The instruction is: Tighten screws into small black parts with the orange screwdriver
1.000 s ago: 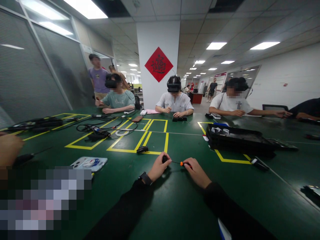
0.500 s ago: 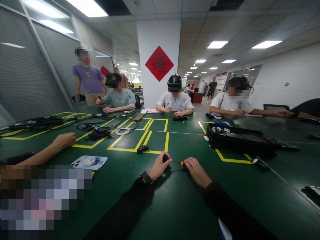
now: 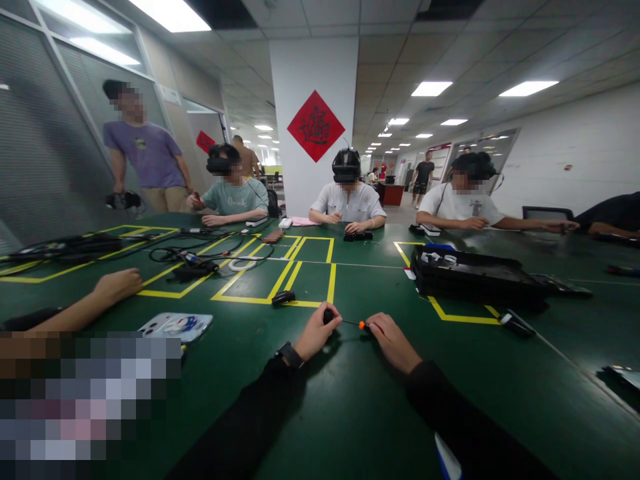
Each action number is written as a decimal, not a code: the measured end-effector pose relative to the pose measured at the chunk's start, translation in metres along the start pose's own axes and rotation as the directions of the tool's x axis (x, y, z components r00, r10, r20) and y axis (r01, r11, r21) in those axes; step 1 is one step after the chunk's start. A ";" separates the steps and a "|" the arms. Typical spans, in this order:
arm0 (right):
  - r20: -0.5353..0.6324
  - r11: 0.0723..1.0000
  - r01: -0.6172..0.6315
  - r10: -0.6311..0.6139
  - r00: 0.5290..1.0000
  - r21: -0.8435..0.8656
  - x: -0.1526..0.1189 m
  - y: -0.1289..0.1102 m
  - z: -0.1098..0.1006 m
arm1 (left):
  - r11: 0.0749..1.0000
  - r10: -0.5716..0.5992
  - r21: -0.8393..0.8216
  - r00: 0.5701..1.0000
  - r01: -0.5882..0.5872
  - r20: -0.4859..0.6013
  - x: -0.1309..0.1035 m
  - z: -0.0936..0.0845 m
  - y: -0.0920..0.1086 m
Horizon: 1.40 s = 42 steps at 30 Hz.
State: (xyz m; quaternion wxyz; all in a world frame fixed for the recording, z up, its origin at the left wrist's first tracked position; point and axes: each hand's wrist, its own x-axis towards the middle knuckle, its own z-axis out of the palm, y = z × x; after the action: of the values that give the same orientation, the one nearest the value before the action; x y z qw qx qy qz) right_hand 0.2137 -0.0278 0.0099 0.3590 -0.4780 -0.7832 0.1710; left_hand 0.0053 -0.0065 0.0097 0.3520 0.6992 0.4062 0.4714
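Note:
Just left of my right hand, a small orange piece (image 3: 362, 325) sits at the end of a thin dark shaft (image 3: 350, 323). The shaft runs across the gap to my left hand (image 3: 319, 331), whose fingers are closed round a black rounded handle (image 3: 328, 316). My right hand (image 3: 393, 339) has its fingers pressed together at the orange piece; what else they hold is hidden. Both hands are low over the green table (image 3: 350, 413). A small black object (image 3: 284, 298) lies beyond my left hand, by the yellow tape.
A black open case (image 3: 480, 277) lies at the right, with a dark device (image 3: 516, 325) before it. Cables (image 3: 185, 257) and a phone (image 3: 176, 324) are at the left, near another person's arm (image 3: 100, 300). People sit across the table.
The view has shifted slightly. My hands keep nearly the same pose round the shaft. The standing person in purple at the back left has moved left.

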 end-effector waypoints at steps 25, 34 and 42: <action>-0.003 1.000 0.022 -0.022 1.000 -0.005 -0.002 -0.001 0.000 | 1.000 -0.008 -0.008 1.000 0.008 -0.003 0.001 -0.001 0.000; 0.013 0.998 0.029 -0.028 1.000 -0.048 0.000 0.002 0.000 | 0.999 -0.027 -0.036 1.000 0.027 -0.015 0.000 0.001 0.000; 0.000 1.000 0.012 -0.012 1.000 -0.020 -0.001 -0.001 0.001 | 1.000 -0.003 -0.025 1.000 0.003 0.002 0.000 0.000 0.001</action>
State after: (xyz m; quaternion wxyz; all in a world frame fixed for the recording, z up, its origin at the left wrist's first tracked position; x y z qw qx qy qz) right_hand 0.2130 -0.0292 0.0093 0.3554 -0.4770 -0.7876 0.1610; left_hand 0.0055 -0.0066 0.0107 0.3620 0.6945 0.4009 0.4753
